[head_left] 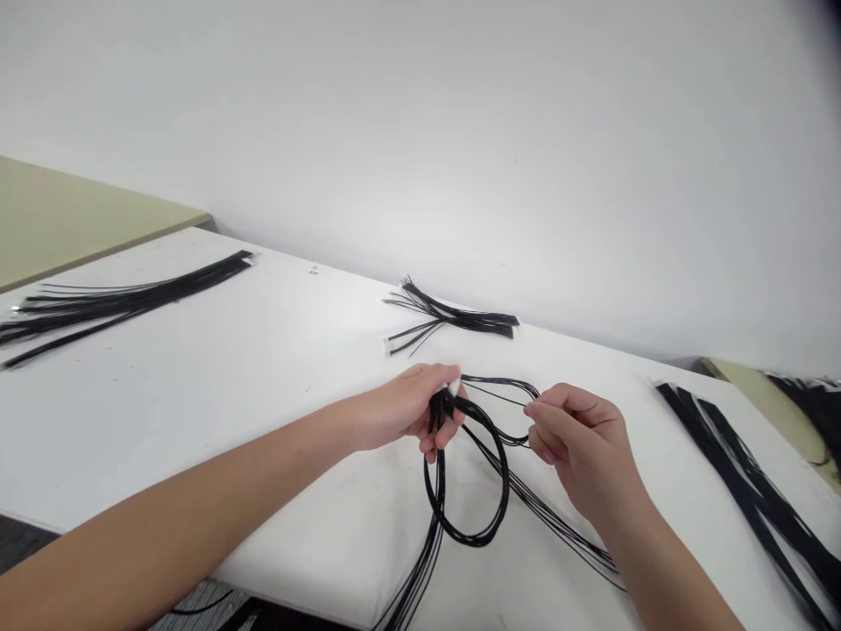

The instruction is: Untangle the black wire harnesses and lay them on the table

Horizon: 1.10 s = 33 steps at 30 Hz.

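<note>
My left hand (434, 407) is closed around a looped bundle of thin black wires (505, 478) and a small white connector (455, 384) at their end. From this grip, some wires curl into a loop below, and others trail over the table's front edge. On the right, my right hand (578, 429) pinches with thumb and forefinger at a single black wire (496, 393) that runs across from the connector. More wires of the bundle pass behind this hand and under its wrist.
Short black wires with white ends (460, 317) lie at the back of the white table (295, 421). A long bundle of black cables (137, 298) lies on the left, and further black cables (742, 482) on the right. A pale wall (460, 131) rises behind.
</note>
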Each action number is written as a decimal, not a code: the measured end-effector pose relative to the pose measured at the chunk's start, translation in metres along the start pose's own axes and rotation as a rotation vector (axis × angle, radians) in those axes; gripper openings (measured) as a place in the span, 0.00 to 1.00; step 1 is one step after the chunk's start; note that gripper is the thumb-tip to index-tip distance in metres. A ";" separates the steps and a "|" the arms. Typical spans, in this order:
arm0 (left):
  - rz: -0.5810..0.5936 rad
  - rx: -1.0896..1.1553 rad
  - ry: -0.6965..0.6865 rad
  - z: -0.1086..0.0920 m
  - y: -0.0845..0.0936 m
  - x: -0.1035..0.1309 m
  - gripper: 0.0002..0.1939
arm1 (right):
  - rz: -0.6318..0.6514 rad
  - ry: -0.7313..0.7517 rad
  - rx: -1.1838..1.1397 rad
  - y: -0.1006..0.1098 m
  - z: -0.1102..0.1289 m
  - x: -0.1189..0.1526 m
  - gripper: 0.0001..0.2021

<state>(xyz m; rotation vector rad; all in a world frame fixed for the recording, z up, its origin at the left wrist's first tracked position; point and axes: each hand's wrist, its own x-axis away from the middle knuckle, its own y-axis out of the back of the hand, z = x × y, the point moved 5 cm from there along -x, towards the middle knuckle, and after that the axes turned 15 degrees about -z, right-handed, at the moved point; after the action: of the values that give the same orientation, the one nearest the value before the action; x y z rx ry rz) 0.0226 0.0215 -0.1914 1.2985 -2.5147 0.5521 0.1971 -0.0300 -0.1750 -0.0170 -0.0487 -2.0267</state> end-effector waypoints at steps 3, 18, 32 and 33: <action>-0.031 -0.033 -0.006 0.000 -0.001 0.000 0.21 | -0.079 0.117 0.166 -0.001 0.005 0.004 0.14; -0.014 -0.136 0.041 0.009 -0.010 0.004 0.22 | -0.047 0.886 0.467 -0.023 0.021 0.025 0.05; -0.040 0.029 0.075 0.007 -0.009 0.003 0.21 | -0.145 1.237 0.474 -0.026 0.027 0.033 0.15; -0.071 0.053 0.079 0.007 -0.007 0.002 0.21 | -0.221 1.289 0.510 -0.024 0.028 0.034 0.17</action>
<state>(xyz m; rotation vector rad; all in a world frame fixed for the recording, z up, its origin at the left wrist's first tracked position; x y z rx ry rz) 0.0272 0.0133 -0.1954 1.3520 -2.3956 0.6449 0.1604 -0.0483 -0.1463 1.6303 0.2567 -1.8324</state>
